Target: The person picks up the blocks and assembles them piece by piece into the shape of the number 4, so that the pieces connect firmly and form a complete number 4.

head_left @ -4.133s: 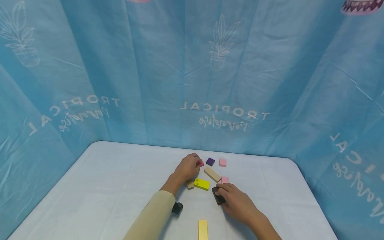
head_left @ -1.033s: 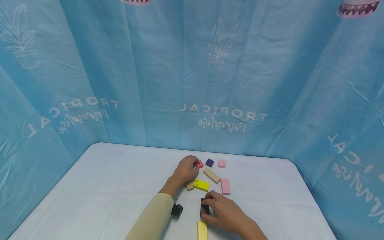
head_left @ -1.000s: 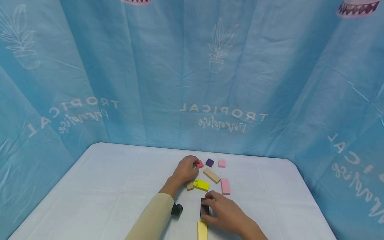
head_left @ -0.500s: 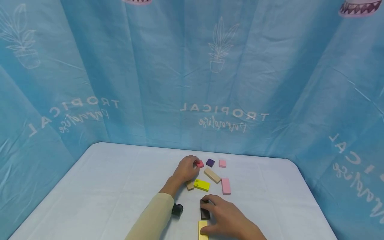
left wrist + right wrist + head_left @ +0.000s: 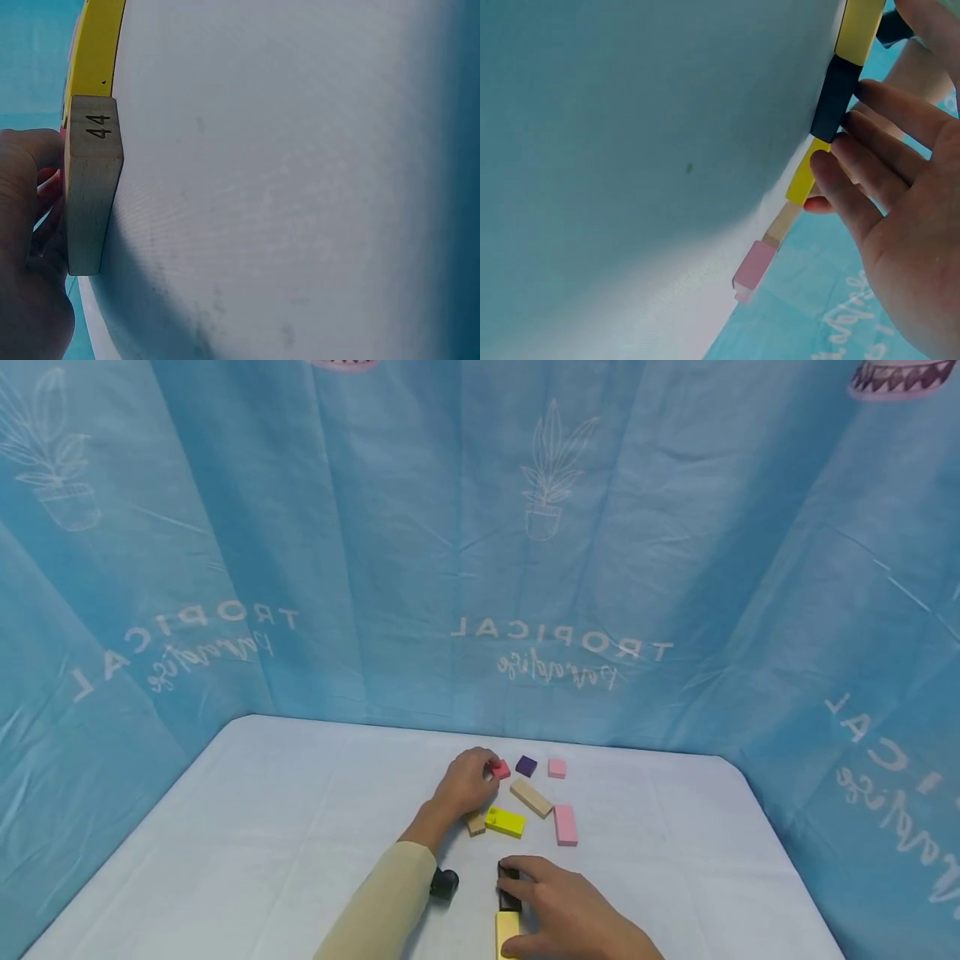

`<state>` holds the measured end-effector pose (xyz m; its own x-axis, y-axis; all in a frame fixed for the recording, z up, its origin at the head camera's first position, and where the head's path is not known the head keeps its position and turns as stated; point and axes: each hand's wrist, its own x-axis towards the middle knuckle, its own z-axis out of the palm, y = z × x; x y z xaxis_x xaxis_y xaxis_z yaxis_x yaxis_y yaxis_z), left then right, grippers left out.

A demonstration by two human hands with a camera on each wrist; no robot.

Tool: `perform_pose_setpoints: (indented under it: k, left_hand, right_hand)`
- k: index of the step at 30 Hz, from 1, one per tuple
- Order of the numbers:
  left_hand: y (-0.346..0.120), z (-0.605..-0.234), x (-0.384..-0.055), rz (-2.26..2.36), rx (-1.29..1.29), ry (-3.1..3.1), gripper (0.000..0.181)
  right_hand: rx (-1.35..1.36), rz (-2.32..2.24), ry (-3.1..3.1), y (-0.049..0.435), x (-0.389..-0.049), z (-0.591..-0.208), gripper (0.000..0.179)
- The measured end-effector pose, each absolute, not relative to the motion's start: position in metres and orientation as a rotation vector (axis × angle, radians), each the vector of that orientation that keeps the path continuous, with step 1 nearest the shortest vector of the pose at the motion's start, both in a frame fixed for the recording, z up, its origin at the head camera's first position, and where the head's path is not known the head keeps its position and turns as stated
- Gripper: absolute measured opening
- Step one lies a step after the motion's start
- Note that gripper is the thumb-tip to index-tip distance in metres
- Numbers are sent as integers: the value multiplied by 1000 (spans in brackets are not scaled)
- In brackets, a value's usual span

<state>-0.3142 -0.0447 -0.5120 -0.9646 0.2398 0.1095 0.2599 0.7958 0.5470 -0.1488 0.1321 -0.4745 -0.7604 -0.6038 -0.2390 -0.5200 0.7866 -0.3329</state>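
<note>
At the far side of the table, my left hand (image 5: 465,781) holds a small red block (image 5: 501,770) between its fingertips; the grip is partly hidden. A wooden block marked 44 (image 5: 94,187) lies just beside this hand. Nearer the front, my right hand (image 5: 566,906) lies over a black block (image 5: 509,889), its fairly straight fingers touching it. The right thumb rests by a pale yellow block (image 5: 507,928). In the right wrist view the black block (image 5: 835,97) stands end to end with the pale yellow block (image 5: 860,30), and no gap shows between them.
Between the hands lie a bright yellow block (image 5: 505,822), a wooden block (image 5: 531,798) and a pink block (image 5: 566,825). Farther back are a small dark purple block (image 5: 527,766) and a small pink block (image 5: 557,768). A black device (image 5: 444,884) sits at the left forearm.
My right hand has brought the black block from beside the pink block to the pale yellow block's far end, and its thumb has shifted onto the pale yellow block. The left hand stays nearly still.
</note>
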Motion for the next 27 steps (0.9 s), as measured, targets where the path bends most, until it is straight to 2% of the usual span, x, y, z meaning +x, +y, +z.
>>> perform_pose_setpoints:
  k: [12, 27]
  left_hand:
    - [-46, -512, -314, -909, -404, -2950, 26]
    - [-45, -509, -312, -960, -380, -2953, 27]
  right_hand:
    - [-840, -399, 2603, 131, -147, -477, 65]
    - [-890, -363, 2606, 131, -145, -477, 68]
